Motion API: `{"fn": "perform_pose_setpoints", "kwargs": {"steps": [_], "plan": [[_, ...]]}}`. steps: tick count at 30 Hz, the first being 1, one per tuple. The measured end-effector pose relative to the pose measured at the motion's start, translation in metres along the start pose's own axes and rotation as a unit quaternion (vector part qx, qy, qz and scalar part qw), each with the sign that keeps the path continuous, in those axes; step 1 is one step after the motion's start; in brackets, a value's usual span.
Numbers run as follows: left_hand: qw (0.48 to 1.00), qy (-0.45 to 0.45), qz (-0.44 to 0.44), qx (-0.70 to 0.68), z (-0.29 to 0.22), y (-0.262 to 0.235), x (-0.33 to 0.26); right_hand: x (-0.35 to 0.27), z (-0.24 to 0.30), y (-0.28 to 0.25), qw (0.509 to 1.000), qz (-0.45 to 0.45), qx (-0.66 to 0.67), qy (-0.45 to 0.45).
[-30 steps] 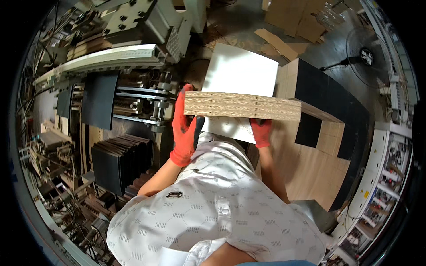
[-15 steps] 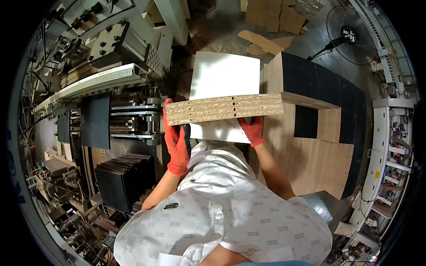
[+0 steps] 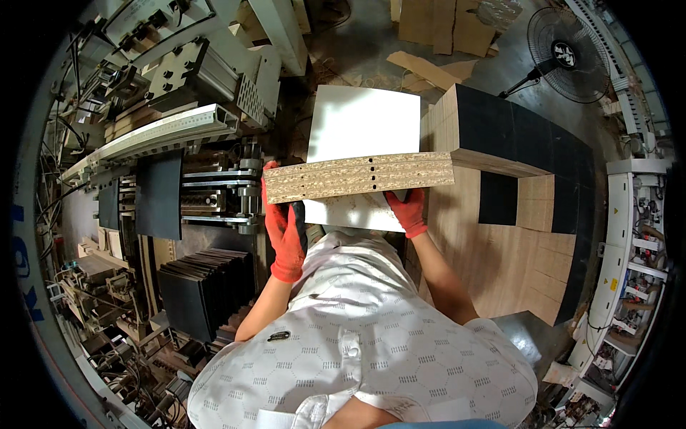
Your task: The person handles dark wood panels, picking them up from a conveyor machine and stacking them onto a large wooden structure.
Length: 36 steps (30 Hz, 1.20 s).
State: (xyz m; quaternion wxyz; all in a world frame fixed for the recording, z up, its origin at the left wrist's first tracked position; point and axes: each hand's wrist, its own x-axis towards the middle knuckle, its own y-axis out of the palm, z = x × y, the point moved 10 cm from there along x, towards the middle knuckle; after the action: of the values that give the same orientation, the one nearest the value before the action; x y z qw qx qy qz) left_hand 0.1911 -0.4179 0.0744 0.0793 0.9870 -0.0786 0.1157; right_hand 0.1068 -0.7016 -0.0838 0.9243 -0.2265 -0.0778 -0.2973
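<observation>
I hold a short stack of particleboard panels (image 3: 336, 176), its raw edges facing up with two rows of dark drilled holes. My left hand (image 3: 284, 232), in a red glove with a dark palm, grips the stack's left end, fingers along the end and thumb on the near side. My right hand (image 3: 408, 213), also in a red glove, is closed on the near side toward the right end; its fingertips are hidden beneath the stack. Below lies a white board (image 3: 366, 121) with crumbs of dust on its near part.
Dark-faced wood panels (image 3: 529, 136) are stacked at the right, with a wood-grain surface (image 3: 464, 250) beside them. On the left stands a machine with metal rails (image 3: 218, 174), a black panel (image 3: 158, 194) and a row of upright dark panels (image 3: 200, 293). A fan (image 3: 564, 56) stands far right.
The panel stack and both gloved hands have hardly moved against my body. The surroundings have shifted slightly to the right in the picture.
</observation>
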Motion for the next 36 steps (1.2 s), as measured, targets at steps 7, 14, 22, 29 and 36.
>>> {"fn": "perform_pose_setpoints", "kwargs": {"steps": [7, 14, 22, 29, 36], "plan": [[0.998, 0.044, 0.033, 0.026, 0.016, -0.004, 0.000, 0.003, 0.006, -0.003, 0.998, -0.004, 0.057, 0.011], [0.984, -0.058, 0.055, 0.162, 0.190, -0.088, -0.011, -0.001, -0.009, 0.004, 0.994, 0.018, 0.106, 0.023], [0.976, 0.064, 0.019, 0.208, 0.184, -0.067, -0.005, 0.016, -0.042, 0.000, 0.988, 0.068, 0.121, -0.063], [0.978, 0.060, -0.023, 0.197, 0.104, -0.036, 0.032, 0.041, 0.036, -0.019, 0.996, -0.044, -0.083, 0.010], [0.918, -0.326, 0.085, 0.207, 0.130, 0.008, 0.032, 0.018, -0.037, -0.028, 0.980, 0.037, -0.155, 0.121]]}}
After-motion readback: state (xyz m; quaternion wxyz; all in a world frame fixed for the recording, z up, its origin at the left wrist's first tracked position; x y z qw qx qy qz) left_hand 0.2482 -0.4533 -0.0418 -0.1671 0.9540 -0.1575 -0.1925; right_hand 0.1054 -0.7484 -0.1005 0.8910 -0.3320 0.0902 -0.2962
